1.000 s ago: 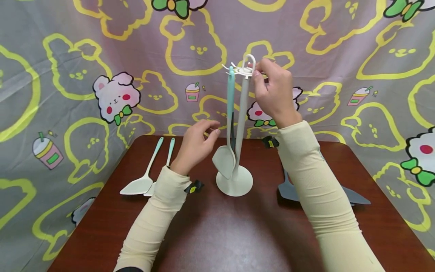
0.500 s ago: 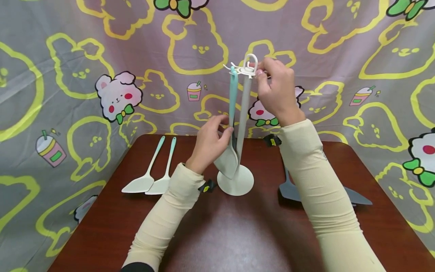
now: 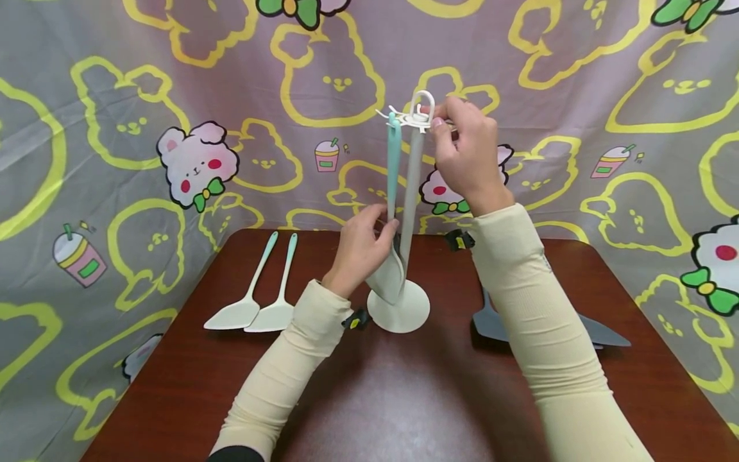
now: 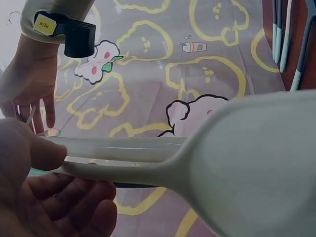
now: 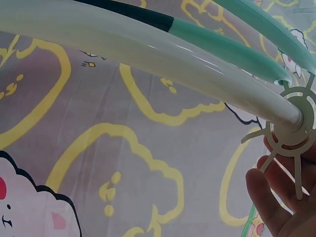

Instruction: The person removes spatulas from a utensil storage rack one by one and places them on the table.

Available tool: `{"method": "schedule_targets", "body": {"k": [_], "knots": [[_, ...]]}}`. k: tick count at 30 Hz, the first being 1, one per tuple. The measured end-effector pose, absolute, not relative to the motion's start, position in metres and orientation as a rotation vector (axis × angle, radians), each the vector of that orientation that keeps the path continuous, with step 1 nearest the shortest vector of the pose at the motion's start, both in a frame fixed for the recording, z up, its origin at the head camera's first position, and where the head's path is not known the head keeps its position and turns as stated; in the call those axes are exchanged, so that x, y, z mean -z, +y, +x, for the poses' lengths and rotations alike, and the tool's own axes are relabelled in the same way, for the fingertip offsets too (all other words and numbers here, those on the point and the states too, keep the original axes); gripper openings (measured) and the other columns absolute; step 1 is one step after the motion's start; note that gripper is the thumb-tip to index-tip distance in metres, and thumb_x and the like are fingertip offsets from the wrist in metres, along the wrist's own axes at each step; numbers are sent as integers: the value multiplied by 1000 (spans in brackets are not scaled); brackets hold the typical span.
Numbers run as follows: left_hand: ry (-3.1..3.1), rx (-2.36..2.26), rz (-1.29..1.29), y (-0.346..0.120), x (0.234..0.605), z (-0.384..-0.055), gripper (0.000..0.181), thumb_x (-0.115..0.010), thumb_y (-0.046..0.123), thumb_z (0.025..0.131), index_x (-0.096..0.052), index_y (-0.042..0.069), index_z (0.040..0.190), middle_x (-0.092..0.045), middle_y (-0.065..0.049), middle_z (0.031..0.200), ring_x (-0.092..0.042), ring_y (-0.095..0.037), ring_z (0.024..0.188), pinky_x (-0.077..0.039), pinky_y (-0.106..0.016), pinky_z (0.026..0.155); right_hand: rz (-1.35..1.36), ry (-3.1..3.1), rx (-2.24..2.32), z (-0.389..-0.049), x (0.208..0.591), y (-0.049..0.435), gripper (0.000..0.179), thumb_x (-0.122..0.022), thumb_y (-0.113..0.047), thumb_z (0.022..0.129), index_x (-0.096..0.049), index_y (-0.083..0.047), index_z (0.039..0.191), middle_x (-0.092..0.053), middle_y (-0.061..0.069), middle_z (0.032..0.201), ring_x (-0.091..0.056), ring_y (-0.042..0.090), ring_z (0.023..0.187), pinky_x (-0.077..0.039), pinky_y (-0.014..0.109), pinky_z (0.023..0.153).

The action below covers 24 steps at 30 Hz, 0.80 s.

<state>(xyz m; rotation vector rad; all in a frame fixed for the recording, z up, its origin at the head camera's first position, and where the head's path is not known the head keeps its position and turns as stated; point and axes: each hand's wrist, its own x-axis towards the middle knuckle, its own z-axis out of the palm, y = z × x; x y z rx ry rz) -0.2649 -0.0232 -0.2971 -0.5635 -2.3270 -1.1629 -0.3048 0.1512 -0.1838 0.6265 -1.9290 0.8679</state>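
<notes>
A white utensil stand (image 3: 414, 186) with a round base and a ring of hooks (image 3: 412, 120) stands mid-table. From one hook hangs a white spatula (image 3: 388, 282) with a mint handle. My left hand (image 3: 364, 247) pinches its neck between thumb and fingers; the left wrist view shows the spatula's broad head (image 4: 261, 163) close up. Behind it hangs a dark utensil with a mint handle (image 5: 222, 49), its head mostly hidden. At the top, my right hand (image 3: 469, 151) holds a hook on the ring; in the right wrist view its fingertips (image 5: 261, 185) are at that hook.
Two white spatulas with mint handles, a left one (image 3: 233, 314) and a right one (image 3: 271, 316), lie on the brown table (image 3: 375, 398). Dark grey utensils (image 3: 491, 323) lie at the right, partly behind my right sleeve (image 3: 531, 308). A patterned curtain (image 3: 202, 96) hangs behind.
My left hand has moved right to the hanging spatula and taken hold of its neck. My right hand has stayed at the hook ring.
</notes>
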Motion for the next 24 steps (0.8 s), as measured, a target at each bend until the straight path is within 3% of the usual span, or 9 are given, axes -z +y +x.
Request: {"method": "schedule_targets", "body": {"k": [4,9,17,24], "knots": [[-2299,1150,-573,-21,299,-267,15,-59,18,98,-68,7,102,-68,-8,89,-60,-19,72,-49,-28,66,614,-1932,-890,-303,183,152,22,-48,-12,92,-62,4,85,-76,13,106,-57,27,73,-39,19,64],[-2278,1152,-565,-21,304,-269,15,-58,18,99,-69,7,101,-69,-8,89,-55,-19,69,-42,-28,62,603,-1933,-910,-303,182,151,22,-50,-14,91,-63,3,86,-74,17,94,-52,20,70,-36,20,63],[-2254,1136,-585,-22,313,-270,17,-56,19,100,-68,7,101,-70,-9,90,-57,-19,70,-44,-28,62,636,-1949,-943,-305,182,150,29,-55,-23,93,-63,3,84,-76,12,97,-65,26,86,-44,5,66],[-2290,1159,-599,-21,307,-263,15,-57,20,100,-65,9,94,-59,-6,72,-48,-16,59,-37,-24,54,667,-1941,-945,-303,179,152,37,-53,-32,94,-63,1,83,-77,10,97,-68,24,86,-47,7,66]]}}
